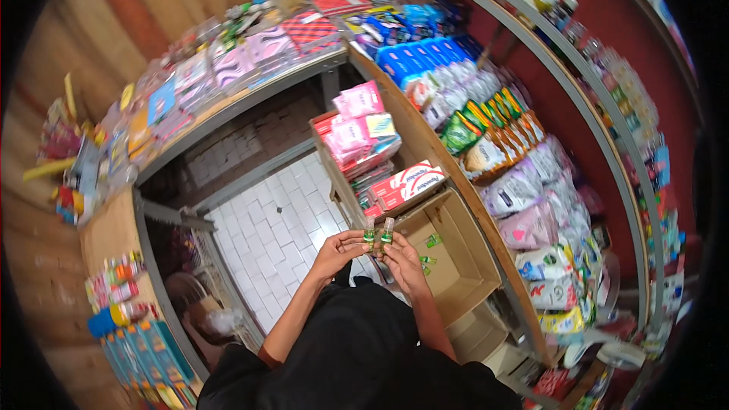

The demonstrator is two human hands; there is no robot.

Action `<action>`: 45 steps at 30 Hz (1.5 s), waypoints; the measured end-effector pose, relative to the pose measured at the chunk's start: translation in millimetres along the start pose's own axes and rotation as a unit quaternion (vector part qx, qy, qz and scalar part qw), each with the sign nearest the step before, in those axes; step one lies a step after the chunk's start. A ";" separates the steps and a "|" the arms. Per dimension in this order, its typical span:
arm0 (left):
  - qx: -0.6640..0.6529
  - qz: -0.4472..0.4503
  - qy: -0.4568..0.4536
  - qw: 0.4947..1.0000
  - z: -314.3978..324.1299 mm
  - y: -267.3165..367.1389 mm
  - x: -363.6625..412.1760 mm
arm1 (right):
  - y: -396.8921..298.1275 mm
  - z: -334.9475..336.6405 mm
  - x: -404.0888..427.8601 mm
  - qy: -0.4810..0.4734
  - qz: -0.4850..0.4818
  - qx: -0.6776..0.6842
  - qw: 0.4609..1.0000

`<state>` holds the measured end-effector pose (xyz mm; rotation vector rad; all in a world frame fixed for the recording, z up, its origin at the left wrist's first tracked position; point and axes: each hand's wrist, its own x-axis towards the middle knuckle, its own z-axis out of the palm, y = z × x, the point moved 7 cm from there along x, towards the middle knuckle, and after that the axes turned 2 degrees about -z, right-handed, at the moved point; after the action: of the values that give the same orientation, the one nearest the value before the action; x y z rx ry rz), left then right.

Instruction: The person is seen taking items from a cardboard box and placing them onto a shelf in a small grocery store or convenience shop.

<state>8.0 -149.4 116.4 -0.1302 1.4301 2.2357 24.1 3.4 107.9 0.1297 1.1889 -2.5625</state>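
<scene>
My left hand (337, 251) holds a small clear-capped bottle with a green label (369, 234) upright between thumb and fingers. A similar small bottle (388, 232) stands upright in my right hand (403, 262). The two hands are close together, with the bottles side by side. Beyond and to the right of my right hand is an open cardboard box (481, 239), with several small green items (434, 240) lying at its bottom.
Another cardboard box (326, 151) holds pink packets (350, 135) and red-and-white toothpaste cartons (407, 185). Shelves packed with pouches (512, 191) run along the right. A wooden counter (108, 228) with goods curves around the left, above a tiled floor (267, 228).
</scene>
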 end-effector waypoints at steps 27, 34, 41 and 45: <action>-0.137 0.170 0.430 0.876 -38.8 -126.4 -355.4 | 171.8 132.1 -162.2 -0.361 0.245 -0.224 0.871; -0.207 0.218 0.509 0.807 -32.5 -201.7 -501.1 | 260.0 180.1 -272.8 -0.460 0.307 -0.282 0.784; -0.253 0.270 0.608 0.702 -0.9 -269.2 -606.9 | 324.8 216.6 -376.6 -0.545 0.372 -0.287 0.694; -0.261 0.272 0.661 0.648 10.0 -299.5 -647.7 | 354.6 236.4 -419.1 -0.600 0.367 -0.337 0.626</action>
<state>712.2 -260.8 84.7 -2.1832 1.3170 3.1057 545.0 -289.2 91.6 -0.9146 1.0099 -0.8724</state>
